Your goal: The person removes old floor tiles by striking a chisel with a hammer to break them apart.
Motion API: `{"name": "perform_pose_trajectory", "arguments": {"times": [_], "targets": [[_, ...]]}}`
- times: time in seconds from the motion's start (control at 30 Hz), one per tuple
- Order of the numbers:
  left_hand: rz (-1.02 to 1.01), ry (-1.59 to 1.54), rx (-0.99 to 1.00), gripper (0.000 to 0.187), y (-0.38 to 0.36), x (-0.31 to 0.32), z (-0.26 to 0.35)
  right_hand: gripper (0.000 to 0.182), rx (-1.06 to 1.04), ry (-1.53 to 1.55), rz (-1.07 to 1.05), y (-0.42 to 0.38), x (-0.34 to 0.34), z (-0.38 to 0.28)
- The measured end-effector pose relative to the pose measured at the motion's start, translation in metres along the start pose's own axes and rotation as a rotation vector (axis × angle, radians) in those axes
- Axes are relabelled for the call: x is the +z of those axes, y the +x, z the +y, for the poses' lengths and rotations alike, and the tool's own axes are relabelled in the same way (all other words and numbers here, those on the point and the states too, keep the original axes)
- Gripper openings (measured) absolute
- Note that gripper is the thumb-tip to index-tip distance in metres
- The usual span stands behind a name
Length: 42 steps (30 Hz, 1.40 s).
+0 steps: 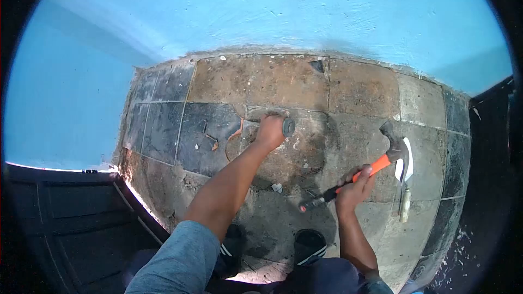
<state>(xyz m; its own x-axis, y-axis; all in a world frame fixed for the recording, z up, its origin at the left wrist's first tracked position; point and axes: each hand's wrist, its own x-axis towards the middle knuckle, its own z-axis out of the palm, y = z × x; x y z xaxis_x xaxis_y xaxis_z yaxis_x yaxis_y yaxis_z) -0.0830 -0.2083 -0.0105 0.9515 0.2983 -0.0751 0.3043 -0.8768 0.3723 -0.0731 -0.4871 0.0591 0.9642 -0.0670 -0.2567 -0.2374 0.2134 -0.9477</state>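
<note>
My left hand (268,132) is wrapped round a chisel (289,126); its round grey butt end points to the right, and most of the tool is hidden by my fist. It is low over the floor at the broken edge of a dark tile (210,130). In my right hand (355,188) is a claw hammer (377,164) with an orange and black handle, its metal head up and to the right, apart from the chisel. A trowel (405,204) with a pale handle lies on the floor beyond the hammer head.
Tile shards (214,144) and a pale chip (277,188) lie on the floor. Dark tiles (456,163) line the right side. A blue wall (283,11) rises behind, with a dark panelled door (81,207) at left. My sandals (310,244) are near the bottom.
</note>
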Motion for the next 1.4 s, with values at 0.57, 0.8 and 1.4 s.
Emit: {"name": "perform_pose_trajectory", "arguments": {"times": [0.57,0.8,1.4], "targets": [[-0.023,0.015,-0.075,0.022,-0.057,-0.075,-0.033,0.039,0.236,-0.722,-0.528,-0.021,-0.065,0.061],[-0.334,0.248,-0.248,0.028,-0.076,-0.097,-0.053,0.031,0.248,-0.789,-0.497,0.004,-0.148,0.020],[-0.981,-0.076,0.024,0.031,-0.199,-0.109,-0.013,0.045,-0.519,-1.650,0.067,0.080,-0.305,-0.006]]}}
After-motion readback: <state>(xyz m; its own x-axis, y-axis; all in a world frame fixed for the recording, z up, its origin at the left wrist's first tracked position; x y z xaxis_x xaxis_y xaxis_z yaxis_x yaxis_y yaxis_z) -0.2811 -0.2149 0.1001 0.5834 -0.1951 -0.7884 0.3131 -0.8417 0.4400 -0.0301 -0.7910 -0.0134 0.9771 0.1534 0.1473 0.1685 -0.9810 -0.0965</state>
